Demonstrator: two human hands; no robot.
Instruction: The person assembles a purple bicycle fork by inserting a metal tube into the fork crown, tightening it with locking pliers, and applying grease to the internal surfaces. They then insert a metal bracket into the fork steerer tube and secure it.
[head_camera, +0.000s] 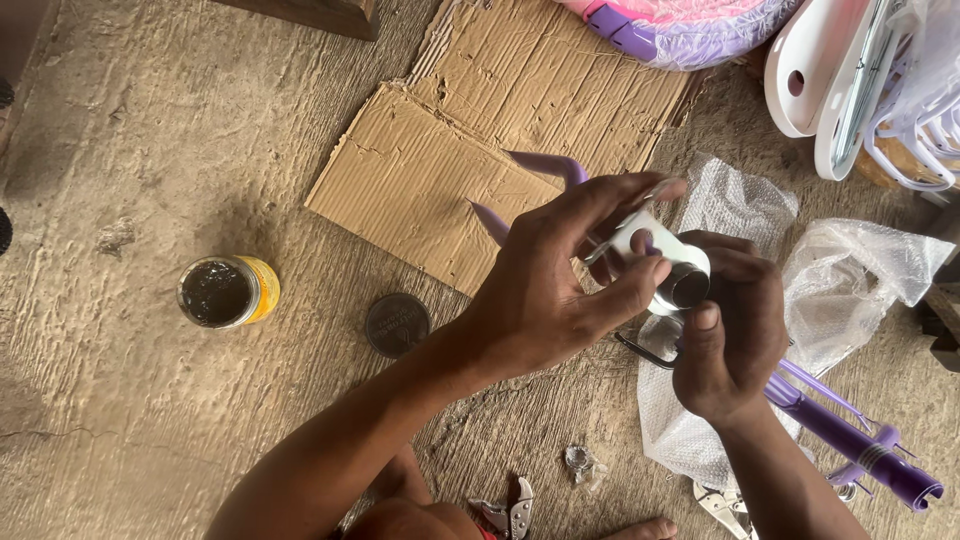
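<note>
Both hands (560, 290) (730, 340) grip metal tube (672, 268) (apparently angled down-right)

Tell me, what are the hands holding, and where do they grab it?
Both hands grip one small white and shiny metal part. The left hand pinches its white upper end; the right hand holds its round metal end.
</note>
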